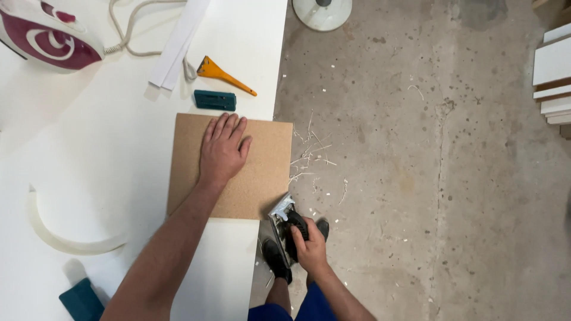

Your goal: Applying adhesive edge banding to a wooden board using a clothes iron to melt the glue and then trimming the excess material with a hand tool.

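A white table (119,178) stands over a speckled concrete floor (428,178) littered with shavings. At six o'clock the right hand (310,245) grips a trimmer (284,223) against the brown board (262,172); the left hand (223,148) presses flat, fingers spread, on it. Beyond, at eleven, lie a green block (215,100), orange scraper (223,74) and iron (47,38).
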